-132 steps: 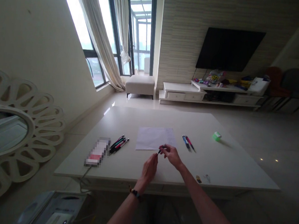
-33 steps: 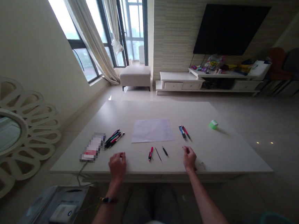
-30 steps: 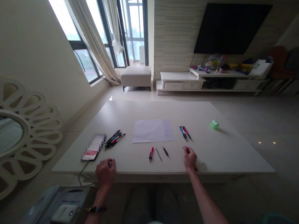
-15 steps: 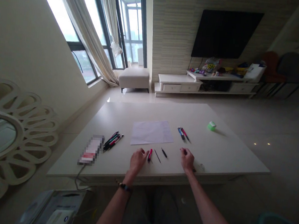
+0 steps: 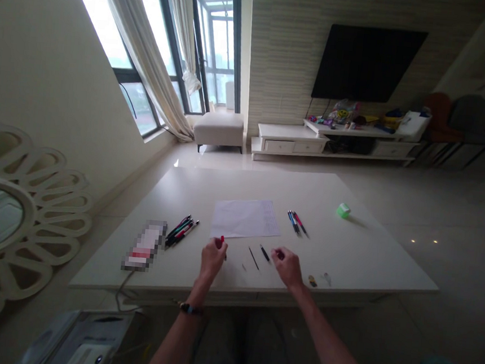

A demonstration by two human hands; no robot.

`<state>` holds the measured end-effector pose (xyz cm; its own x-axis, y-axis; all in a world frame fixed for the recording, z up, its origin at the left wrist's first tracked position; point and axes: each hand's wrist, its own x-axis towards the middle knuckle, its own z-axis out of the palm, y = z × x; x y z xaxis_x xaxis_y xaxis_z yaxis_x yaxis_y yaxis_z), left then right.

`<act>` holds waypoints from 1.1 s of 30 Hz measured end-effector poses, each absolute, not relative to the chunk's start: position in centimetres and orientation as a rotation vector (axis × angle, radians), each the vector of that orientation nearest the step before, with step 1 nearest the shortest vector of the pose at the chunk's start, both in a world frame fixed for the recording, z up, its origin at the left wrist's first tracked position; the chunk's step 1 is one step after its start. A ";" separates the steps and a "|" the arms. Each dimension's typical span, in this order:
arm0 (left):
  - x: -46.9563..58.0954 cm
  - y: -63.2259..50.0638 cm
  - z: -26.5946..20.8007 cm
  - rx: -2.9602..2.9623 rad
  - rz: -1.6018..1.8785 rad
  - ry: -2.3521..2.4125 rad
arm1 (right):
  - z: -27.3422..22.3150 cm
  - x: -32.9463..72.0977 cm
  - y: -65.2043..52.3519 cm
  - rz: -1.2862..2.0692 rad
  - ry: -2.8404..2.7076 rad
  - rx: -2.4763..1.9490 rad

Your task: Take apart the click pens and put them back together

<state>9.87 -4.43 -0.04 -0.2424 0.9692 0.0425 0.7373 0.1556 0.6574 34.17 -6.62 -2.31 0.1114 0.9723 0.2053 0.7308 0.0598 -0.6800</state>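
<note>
Near the table's front edge, my left hand (image 5: 214, 256) is closed around a red pen part (image 5: 222, 238), whose red end shows above the fingers and dark tip below. My right hand (image 5: 286, 265) has its fingers curled together just right of a black pen barrel (image 5: 264, 253); what they may hold is hidden. Between the hands lie a thin dark pen refill (image 5: 253, 258) and a tiny thin piece (image 5: 243, 267), possibly a spring. Beyond them is a sheet of white paper (image 5: 245, 217). Right of my right wrist sit a small brownish object (image 5: 312, 280) and a clear one (image 5: 326, 278).
On the white table (image 5: 372, 255), a bundle of pens (image 5: 182, 231) lies left, beside a blurred-out phone-like device (image 5: 146, 246) with a cable. Several blue and red pens (image 5: 298, 223) lie right of the paper. A small green container (image 5: 343, 211) stands at the far right.
My left hand has picked up the red pen part and moved it left. My right hand has moved left toward the black barrel, uncovering the small brownish object.
</note>
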 end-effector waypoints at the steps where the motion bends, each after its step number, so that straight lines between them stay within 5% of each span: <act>1: 9.3 -5.1 0.0 1.540 0.950 2.007 | -1.7 33.1 -6.7 0.489 -1.804 -1.762; 5: 8.4 -8.0 -0.5 1.326 1.296 1.795 | 0.0 29.2 -6.2 0.513 -2.168 -1.952; 11: 10.7 -10.2 -1.9 1.399 1.307 1.692 | 0.6 28.2 -4.4 0.600 -2.192 -2.024; 20: 13.8 -11.0 -1.3 1.555 1.197 1.582 | 5.7 27.7 -7.2 1.050 -1.497 -1.119; 33: 13.9 -11.1 -1.2 1.566 1.213 1.519 | 5.7 26.3 -8.7 0.871 -1.681 -1.121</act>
